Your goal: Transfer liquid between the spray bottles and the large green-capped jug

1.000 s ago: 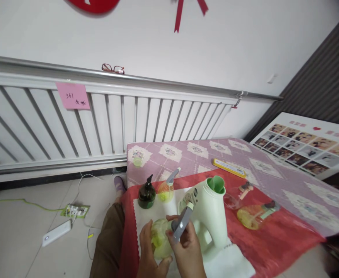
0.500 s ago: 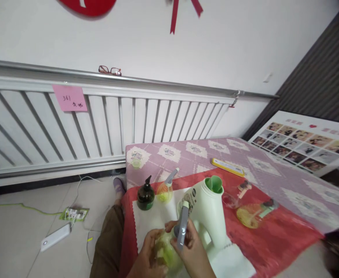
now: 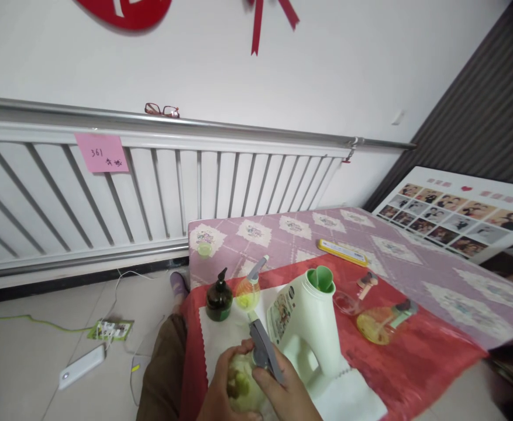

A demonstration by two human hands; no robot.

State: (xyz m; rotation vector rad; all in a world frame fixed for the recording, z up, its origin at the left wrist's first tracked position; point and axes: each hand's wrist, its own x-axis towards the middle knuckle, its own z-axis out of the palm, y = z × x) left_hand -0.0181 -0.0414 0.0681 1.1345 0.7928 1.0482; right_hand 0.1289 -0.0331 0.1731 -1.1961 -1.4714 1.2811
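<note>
My left hand [image 3: 217, 383] is wrapped round the clear, round body of a spray bottle [image 3: 240, 386] with yellow-green contents. My right hand [image 3: 288, 386] grips its grey spray head [image 3: 262, 345], the thumb pressed on the side and the pale green nozzle pointing away to the upper left. The head sits at the bottle's neck; whether it is screwed tight I cannot tell. Right beside my hands stands a large pale green jug [image 3: 322, 327] without a cap, a green spout in its mouth. Beyond them are a dark pump bottle [image 3: 219, 301] and another small spray bottle [image 3: 248, 294].
On the red cloth [image 3: 418, 356] to the right lies a spray bottle with yellow liquid [image 3: 372, 324]. A yellow case [image 3: 342, 252] and a light green cap [image 3: 204, 249] rest on the patterned tablecloth [image 3: 291, 245]. A radiator [image 3: 207, 181] lines the wall.
The spray head has turned, its nozzle swinging from pointing nearly straight away to the upper left. My right hand turned with it, while my left hand kept holding the bottle.
</note>
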